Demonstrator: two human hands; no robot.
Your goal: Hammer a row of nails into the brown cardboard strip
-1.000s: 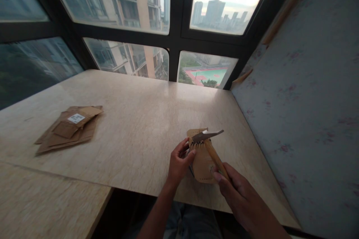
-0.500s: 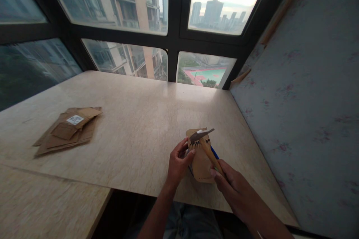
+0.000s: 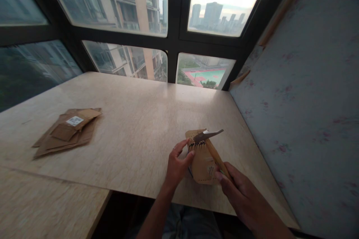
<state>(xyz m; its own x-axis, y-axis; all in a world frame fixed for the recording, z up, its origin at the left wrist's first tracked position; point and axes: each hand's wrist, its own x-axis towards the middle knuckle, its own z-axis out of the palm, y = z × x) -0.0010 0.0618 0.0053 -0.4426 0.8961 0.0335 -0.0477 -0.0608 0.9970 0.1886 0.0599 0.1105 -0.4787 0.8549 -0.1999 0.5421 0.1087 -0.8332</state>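
A hammer (image 3: 217, 157) with a wooden handle and a dark metal head is in my right hand (image 3: 234, 185), its fingers wrapped around the lower handle. The head lies across the top of a tan leather piece (image 3: 200, 170) in the view; whether the two touch I cannot tell. Black lacing runs across the leather's upper part, and small holes line its bottom edge. Along its left edge my left hand (image 3: 178, 160) grips it, thumb on the front and index finger near the upper corner. The hammer and right hand hide part of the leather's right side.
Flat brown cardboard envelopes (image 3: 66, 130) with a white label lie stacked on the left of the marbled countertop (image 3: 134, 130). Dark-framed windows (image 3: 173, 56) close off the back. A wallpapered wall (image 3: 294, 119) bounds the right side, close to my right arm.
The hammer and my right hand have moved a little to the right, uncovering more of the leather's lower right and a printed mark there. My left hand stays nearly still.
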